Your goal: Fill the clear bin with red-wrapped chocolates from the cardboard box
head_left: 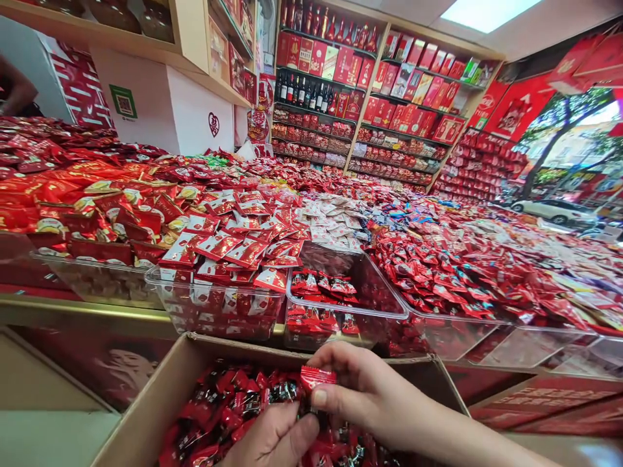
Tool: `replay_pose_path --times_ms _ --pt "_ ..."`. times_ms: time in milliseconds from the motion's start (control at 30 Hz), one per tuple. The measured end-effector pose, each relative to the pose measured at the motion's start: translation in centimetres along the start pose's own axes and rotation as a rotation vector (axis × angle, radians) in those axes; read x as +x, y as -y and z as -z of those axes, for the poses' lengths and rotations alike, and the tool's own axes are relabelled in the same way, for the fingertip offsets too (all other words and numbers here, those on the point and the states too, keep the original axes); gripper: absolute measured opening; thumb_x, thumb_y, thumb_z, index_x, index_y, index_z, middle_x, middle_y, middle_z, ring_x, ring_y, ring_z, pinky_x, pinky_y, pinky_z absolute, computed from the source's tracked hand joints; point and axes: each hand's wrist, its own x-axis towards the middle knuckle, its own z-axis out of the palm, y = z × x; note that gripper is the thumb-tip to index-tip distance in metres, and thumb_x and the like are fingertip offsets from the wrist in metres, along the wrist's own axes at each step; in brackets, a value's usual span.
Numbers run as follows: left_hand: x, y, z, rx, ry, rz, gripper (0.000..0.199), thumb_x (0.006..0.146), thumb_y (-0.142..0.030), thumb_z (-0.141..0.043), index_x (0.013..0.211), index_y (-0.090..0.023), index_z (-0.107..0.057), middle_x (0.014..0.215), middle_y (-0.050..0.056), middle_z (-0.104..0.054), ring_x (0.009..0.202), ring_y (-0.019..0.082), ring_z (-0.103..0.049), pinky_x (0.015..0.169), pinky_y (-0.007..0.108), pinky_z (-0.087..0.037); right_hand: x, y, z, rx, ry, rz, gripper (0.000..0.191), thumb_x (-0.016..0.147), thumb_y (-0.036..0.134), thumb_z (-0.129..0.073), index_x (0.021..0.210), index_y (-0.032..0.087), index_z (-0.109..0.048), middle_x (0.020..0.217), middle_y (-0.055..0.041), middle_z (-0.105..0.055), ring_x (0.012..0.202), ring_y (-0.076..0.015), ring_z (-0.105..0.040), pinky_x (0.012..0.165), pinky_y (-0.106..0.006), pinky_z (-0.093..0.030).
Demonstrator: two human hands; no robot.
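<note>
A cardboard box [146, 402] full of small red-and-black wrapped candies [228, 402] is below me. My right hand [357, 389] reaches in from the right and pinches a red candy packet [317, 376] between thumb and fingers, its crimped end pointing up. Beside it, low in the box, is my left hand [277, 438], with thumb and forefinger curled close together. What those fingers hold, if anything, is hidden. Just beyond the box, a clear plastic bin [384, 292] contains a low layer of similar red-and-black candies [324, 283].
Left of that bin, another clear bin [219, 305] is heaped with red-and-white packets [238, 240]. Further right lies a pile of red wrapped candies [433, 272]. Shelves [360, 110] with bottles and red boxes line the back wall. Part of a person's arm [19, 84] shows at far left.
</note>
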Motion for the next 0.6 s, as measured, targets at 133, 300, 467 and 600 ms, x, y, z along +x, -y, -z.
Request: replay_pose_path --times_ms 133,300,467,600 --pt "0.4 -0.2 0.0 0.011 0.095 -0.206 0.041 0.081 -0.046 -0.026 0.07 -0.015 -0.049 0.061 0.001 -0.044 0.057 0.009 -0.039 0.055 0.018 -0.034 -1.4 0.4 0.7 0.117 0.045 -0.103 0.025 0.068 0.038 -0.055 0.076 0.015 -0.048 0.064 0.0021 -0.048 0.056 -0.0068 -0.043 0.05 -0.017 -0.034" --pt "0.2 0.3 -0.1 0.153 0.091 -0.245 0.035 0.08 -0.04 -0.032 0.081 -0.017 -0.059 0.065 0.003 -0.056 0.059 0.01 -0.049 0.056 0.017 -0.037 -1.6 3.3 4.7 0.006 -0.223 0.061 0.021 0.074 0.036 -0.048 0.08 0.016 -0.047 0.07 0.0005 -0.051 0.06 -0.0081 -0.048 0.055 -0.02 -0.039" --pt "0.0 0.7 -0.1 0.275 0.073 -0.13 0.032 0.079 -0.037 -0.037 0.088 -0.017 -0.061 0.07 0.004 -0.062 0.062 0.011 -0.054 0.058 0.017 -0.038 2.1 3.4 11.4 -0.323 -0.52 0.075 0.015 0.069 0.03 -0.054 0.075 0.016 -0.048 0.063 0.0014 -0.052 0.055 -0.0085 -0.05 0.05 -0.019 -0.04" --pt "0.3 1.3 -0.1 0.275 0.17 -0.112 0.032 0.08 -0.036 -0.037 0.09 -0.016 -0.06 0.078 0.005 -0.064 0.068 0.012 -0.056 0.062 0.017 -0.04 5.4 1.2 13.1 -0.449 -0.172 -0.189 0.009 0.064 0.021 -0.055 0.068 0.016 -0.049 0.059 0.0009 -0.055 0.051 -0.0105 -0.053 0.046 -0.021 -0.041"
